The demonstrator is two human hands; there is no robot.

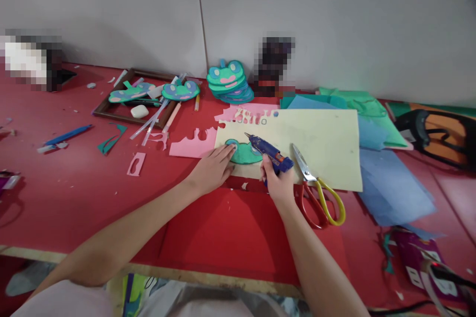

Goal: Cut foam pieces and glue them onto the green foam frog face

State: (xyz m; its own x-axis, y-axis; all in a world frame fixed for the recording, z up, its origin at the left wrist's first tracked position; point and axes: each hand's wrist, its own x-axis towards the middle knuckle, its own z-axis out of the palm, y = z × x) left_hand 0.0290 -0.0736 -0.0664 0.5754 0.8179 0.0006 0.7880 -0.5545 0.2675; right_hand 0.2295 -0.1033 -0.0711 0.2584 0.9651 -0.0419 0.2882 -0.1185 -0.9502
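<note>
A green frog-face cutout [244, 154] with blue eye pieces lies on a pale yellow sheet [323, 143]. My left hand [212, 171] lies flat with its fingers stretched out, the fingertips on the cutout's left end. In my right hand [277, 181] is a blue glue gun [270, 151], held over the right end of the cutout, its nozzle pointing up and to the left. The gun hides part of the cutout's right side. Scissors [311, 178] with one red and one yellow handle rest on the sheet's lower edge, right of my right hand.
Stacked frog faces [227, 79] lean near the wall. Left of them, a brown frame tray [100, 109] holds more pieces and glue sticks. Pink scraps [193, 144] lie beside the sheet, a blue pen [69, 134] at far left, blue felt [394, 188] and an orange-black case [446, 138] at right.
</note>
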